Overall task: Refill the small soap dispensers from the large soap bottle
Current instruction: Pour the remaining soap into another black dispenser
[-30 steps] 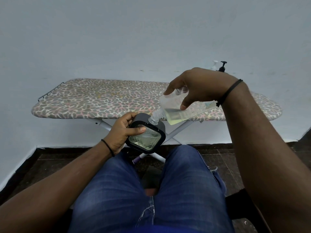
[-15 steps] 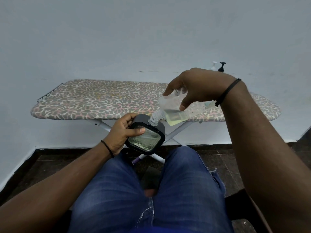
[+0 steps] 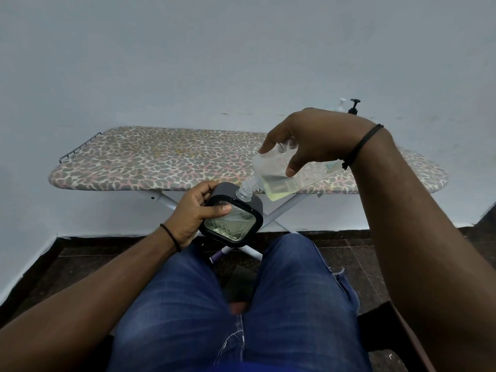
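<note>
**Pouring soap into dispenser**

Lg soap bottle [image 3: 290,174] tilted, neck at the dispenser [image 3: 232,214] mouth. Our right hand [image 3: 314,138] grips bottle from above; left hand [image 3: 194,213] holds dispenser, thumb across its front. Ironing board [image 3: 161,159] behind both.

Dim, flat light; soft shadows (wide-angle bending at edges).

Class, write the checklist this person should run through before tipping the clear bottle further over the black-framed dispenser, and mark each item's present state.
1. Left hand grips the dispenser: ok.
2. Right hand has a grip on the clear bottle: ok.
3. Bottle neck meets the dispenser's top: ok.
4. Soap left in the bottle: ok, yellowish liquid shows.
5. Dispenser fill level: cannot tell.
6. Drips on the jeans: cannot tell.
</note>
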